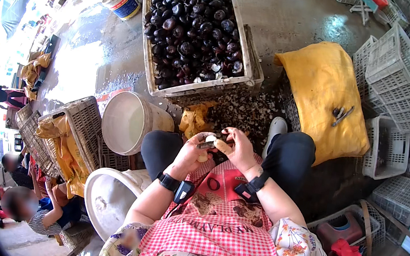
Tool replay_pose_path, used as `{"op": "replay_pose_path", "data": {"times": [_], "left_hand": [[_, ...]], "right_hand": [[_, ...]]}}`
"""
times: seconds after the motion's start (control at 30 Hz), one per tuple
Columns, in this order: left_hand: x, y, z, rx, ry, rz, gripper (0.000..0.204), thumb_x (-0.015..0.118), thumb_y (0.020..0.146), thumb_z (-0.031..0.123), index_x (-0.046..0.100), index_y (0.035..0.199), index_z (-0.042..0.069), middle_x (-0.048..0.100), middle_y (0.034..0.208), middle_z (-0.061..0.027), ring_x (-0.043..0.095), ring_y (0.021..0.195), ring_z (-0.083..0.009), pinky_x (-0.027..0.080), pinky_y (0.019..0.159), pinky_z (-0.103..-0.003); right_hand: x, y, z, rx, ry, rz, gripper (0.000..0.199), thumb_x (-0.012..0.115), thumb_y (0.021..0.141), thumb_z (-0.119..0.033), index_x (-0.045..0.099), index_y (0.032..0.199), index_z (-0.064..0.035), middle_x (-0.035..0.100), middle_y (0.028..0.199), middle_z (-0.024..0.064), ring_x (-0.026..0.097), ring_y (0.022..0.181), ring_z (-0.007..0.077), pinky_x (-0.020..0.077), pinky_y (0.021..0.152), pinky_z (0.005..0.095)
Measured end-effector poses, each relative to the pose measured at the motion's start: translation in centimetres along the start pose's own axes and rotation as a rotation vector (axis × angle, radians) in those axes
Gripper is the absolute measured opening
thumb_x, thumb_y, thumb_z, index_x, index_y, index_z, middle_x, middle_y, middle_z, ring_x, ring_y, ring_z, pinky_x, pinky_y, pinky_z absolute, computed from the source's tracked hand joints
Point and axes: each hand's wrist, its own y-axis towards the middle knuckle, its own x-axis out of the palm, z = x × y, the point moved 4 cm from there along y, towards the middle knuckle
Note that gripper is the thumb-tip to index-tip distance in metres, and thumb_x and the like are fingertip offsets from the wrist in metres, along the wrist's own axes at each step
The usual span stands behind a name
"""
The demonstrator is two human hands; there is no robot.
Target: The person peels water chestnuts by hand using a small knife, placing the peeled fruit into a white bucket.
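In front of my lap, my left hand (192, 153) is closed around a partly white, peeled water chestnut (211, 138), and another pale piece shows at its lower palm. My right hand (238, 152) meets it from the right, fingers curled round a small knife (206, 145) whose dark blade lies against the chestnut. The fingers hide most of its handle. Beyond my hands, a large crate (250, 64) is heaped with dark, unpeeled water chestnuts (192, 28). Peel scraps (249, 105) litter the floor between the crate and my knees.
An upright white bucket (157, 119) stands by my left knee, with a larger white tub (102, 202) nearer. Right of my knee, a yellow cloth (323, 92) covers a crate and carries small tools (342, 115). Plastic crates (398, 76) stack at right. Two people (44, 210) sit at lower left.
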Motion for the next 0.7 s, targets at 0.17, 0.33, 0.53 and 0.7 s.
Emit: {"op": "replay_pose_path", "data": {"times": [0.17, 0.33, 0.53, 0.7], "left_hand": [[2.0, -1.1, 1.3, -0.053, -0.104, 0.083, 0.027, 0.052, 0.096, 0.0, 0.056, 0.121, 0.006, 0.063, 0.104, -0.0059, 0.067, 0.095, -0.0202, 0.053, 0.064, -0.029], [0.9, -0.6, 0.3, -0.025, 0.024, 0.033, 0.027, 0.056, 0.094, 0.002, 0.054, 0.12, 0.005, 0.063, 0.099, -0.0064, 0.066, 0.088, -0.0181, 0.052, 0.061, -0.027], [0.4, -0.4, 0.2, 0.023, 0.019, 0.05, 0.031, 0.06, 0.092, 0.002, 0.055, 0.122, 0.006, 0.064, 0.099, -0.0038, 0.062, 0.082, -0.0138, 0.051, 0.06, -0.025], [2.8, -1.2, 1.0, -0.027, 0.019, 0.051, 0.037, 0.058, 0.093, 0.002, 0.053, 0.13, 0.006, 0.063, 0.109, -0.0074, 0.066, 0.098, -0.0196, 0.056, 0.072, -0.029]], "right_hand": [[-1.0, 0.0, 5.8, 0.421, 0.111, 0.072, 0.052, 0.072, 0.086, -0.046, 0.057, 0.105, -0.0005, 0.066, 0.088, 0.0119, 0.061, 0.072, 0.0198, 0.0501, 0.065, 0.0299], [-0.8, 0.3, 0.4, -0.021, -0.05, 0.086, 0.047, 0.073, 0.084, -0.047, 0.059, 0.104, -0.0069, 0.064, 0.086, 0.008, 0.062, 0.071, 0.0227, 0.0511, 0.063, 0.0332], [0.7, -0.7, 2.4, 0.069, 0.102, 0.054, 0.047, 0.072, 0.086, -0.043, 0.056, 0.107, -0.0039, 0.068, 0.097, 0.0093, 0.063, 0.075, 0.0197, 0.0526, 0.072, 0.0309], [-1.9, -0.3, 7.4, 0.392, 0.029, 0.185, 0.044, 0.076, 0.083, -0.043, 0.061, 0.095, -0.003, 0.063, 0.076, 0.0089, 0.06, 0.064, 0.0183, 0.0499, 0.062, 0.0295]]}}
